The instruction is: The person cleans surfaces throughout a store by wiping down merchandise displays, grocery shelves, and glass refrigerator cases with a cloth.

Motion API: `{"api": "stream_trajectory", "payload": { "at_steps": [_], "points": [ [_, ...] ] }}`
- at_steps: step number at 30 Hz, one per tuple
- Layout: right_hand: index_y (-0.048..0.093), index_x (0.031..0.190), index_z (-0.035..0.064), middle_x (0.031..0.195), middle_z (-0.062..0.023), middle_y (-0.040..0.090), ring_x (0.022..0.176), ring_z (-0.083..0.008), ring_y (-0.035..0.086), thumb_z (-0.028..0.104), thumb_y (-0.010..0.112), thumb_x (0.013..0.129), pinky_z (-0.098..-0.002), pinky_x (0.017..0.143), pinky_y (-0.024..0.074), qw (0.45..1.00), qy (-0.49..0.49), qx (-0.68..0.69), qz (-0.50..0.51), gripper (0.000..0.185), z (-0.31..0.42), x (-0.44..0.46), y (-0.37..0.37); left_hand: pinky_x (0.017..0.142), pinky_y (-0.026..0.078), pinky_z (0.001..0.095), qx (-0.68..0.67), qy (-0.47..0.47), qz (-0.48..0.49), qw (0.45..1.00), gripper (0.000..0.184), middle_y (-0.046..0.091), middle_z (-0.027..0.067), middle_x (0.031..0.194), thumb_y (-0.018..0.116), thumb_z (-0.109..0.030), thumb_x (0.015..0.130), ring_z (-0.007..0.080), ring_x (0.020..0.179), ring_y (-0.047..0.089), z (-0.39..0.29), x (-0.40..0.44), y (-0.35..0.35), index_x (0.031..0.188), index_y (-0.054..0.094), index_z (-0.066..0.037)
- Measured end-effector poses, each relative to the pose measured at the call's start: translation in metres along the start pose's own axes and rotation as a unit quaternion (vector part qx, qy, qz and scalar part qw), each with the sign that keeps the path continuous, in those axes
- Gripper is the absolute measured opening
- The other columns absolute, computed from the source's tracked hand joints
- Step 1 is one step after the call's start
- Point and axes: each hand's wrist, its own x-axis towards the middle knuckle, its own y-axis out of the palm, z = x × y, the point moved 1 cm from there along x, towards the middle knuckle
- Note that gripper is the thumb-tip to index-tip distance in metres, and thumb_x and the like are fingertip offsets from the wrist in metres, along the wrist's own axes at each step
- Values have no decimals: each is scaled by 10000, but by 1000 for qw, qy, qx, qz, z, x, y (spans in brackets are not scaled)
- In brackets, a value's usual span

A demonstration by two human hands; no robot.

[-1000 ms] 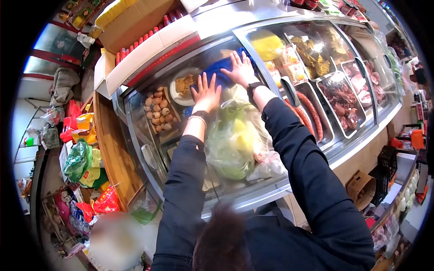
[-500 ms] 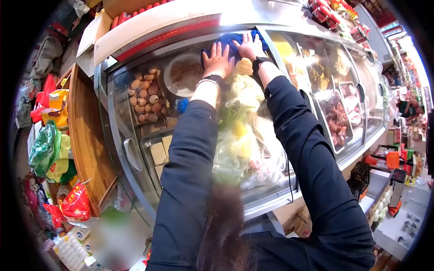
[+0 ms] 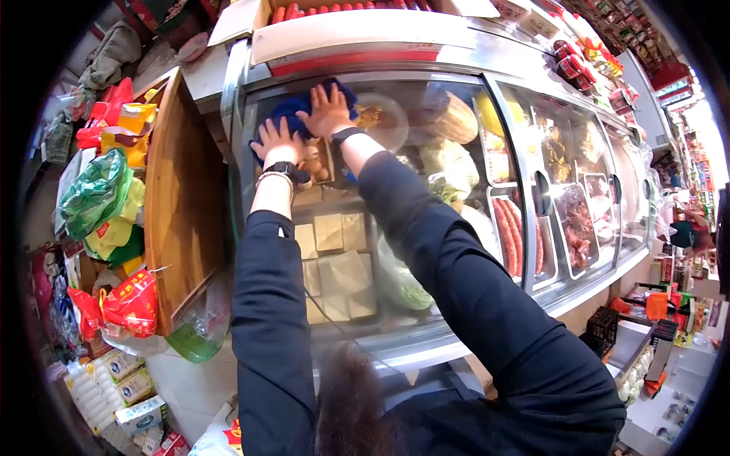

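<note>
A dark blue cloth [image 3: 292,112] lies on the glass top [image 3: 342,199] of a display case, near its back left corner. My left hand [image 3: 278,146] presses on the cloth's lower left part with fingers spread. Beside it, my right hand [image 3: 327,114] rests spread over the cloth's right part. Under the glass, eggs [image 3: 314,163] show partly behind my hands. A plate of food [image 3: 380,121] is just right of my right hand. Pale blocks [image 3: 334,266] fill a tray below my hands, and sausages [image 3: 508,235] lie in a tray farther right.
A box of red-topped items [image 3: 350,34] stands behind the glass. At the left are a wooden panel [image 3: 182,205] and coloured plastic bags [image 3: 95,194]. Trays of meat [image 3: 576,228] sit at the right, under glass. Red-lidded jars [image 3: 576,67] stand at the back right.
Both hands and the blue cloth have moved left across the glass, from beyond the plate to over the eggs. The view has shifted, and the tray of pale blocks is now more exposed.
</note>
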Motion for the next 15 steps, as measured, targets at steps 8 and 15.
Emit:
{"api": "stream_trajectory", "payload": {
  "at_steps": [8, 15],
  "points": [
    [191, 1529, 124, 1600, -46, 140, 1470, -333, 52, 567, 319, 960, -426, 1178, 88, 994, -108, 3, -2, 732, 39, -39, 6, 1139, 152, 530, 59, -53, 31, 996, 675, 66, 112, 1606, 368, -420, 953, 303, 1475, 81, 30, -43, 9, 1541, 133, -187],
    [226, 1520, 139, 1584, -50, 203, 1466, -323, 103, 537, 355, 958, -414, 1183, 94, 989, -141, 30, -42, 701, 8, -111, 4, 1138, 161, 531, 141, 23, 20, 990, 654, 146, 158, 1586, 353, -413, 971, 315, 1466, 133, 11, -119, 10, 1533, 160, -138]
  ]
}}
